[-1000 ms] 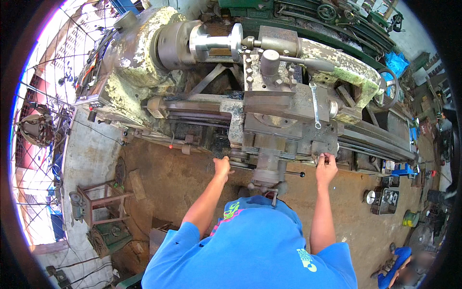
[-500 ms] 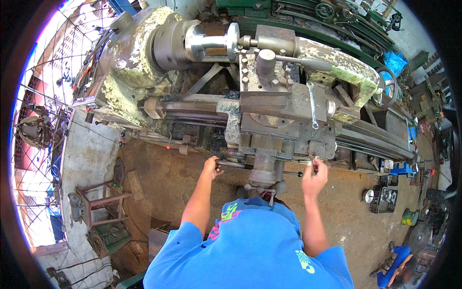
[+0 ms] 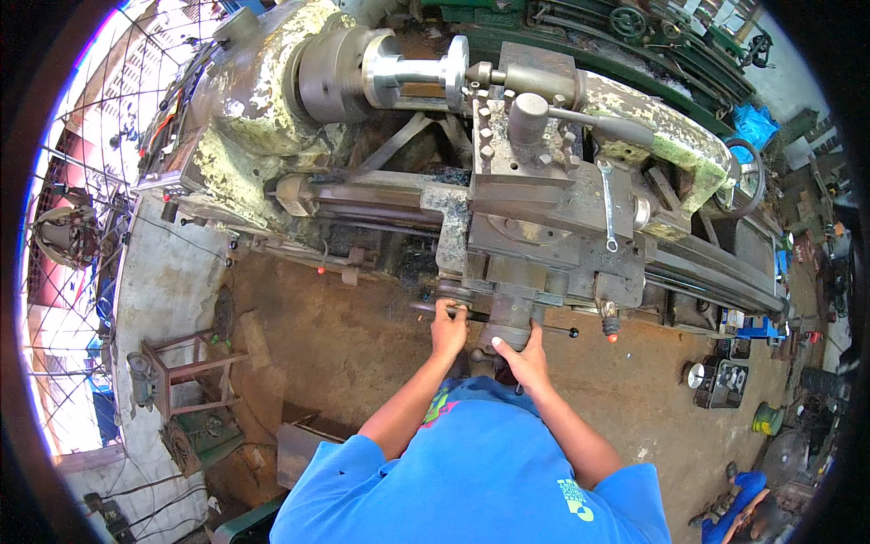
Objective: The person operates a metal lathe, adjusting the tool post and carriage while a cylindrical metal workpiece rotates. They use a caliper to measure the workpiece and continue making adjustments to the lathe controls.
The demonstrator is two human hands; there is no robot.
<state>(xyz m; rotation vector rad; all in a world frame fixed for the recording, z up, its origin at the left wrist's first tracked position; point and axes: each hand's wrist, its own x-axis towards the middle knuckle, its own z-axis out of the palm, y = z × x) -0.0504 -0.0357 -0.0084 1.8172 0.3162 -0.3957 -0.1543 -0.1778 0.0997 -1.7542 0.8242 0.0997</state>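
Note:
My left hand (image 3: 450, 332) is closed on the carriage handwheel (image 3: 426, 309) at the front of a metal lathe. Just right of it, my right hand (image 3: 526, 356) curls round the cross-slide dial (image 3: 509, 333), its thumb on the near side and fingers at the right. The cross-slide handle below is partly hidden by my hands. Between the chuck (image 3: 333, 77), whose surface looks streaked, and the tailstock centre (image 3: 485, 74) sits a shiny spool-shaped workpiece (image 3: 419, 71). The tool post (image 3: 526, 122) stands close to the workpiece's right flange.
A combination wrench (image 3: 608, 207) lies on the compound slide. One lever with a red knob (image 3: 612, 328) hangs at the carriage's right; a black-knobbed lever (image 3: 562, 332) juts beside my right hand. A black crate (image 3: 722, 383) and a person in blue (image 3: 739, 508) are at the right.
My right hand has left the lever at the carriage's right and moved left onto the dial. My left hand has shifted right along the handwheel. The view has swung slightly left.

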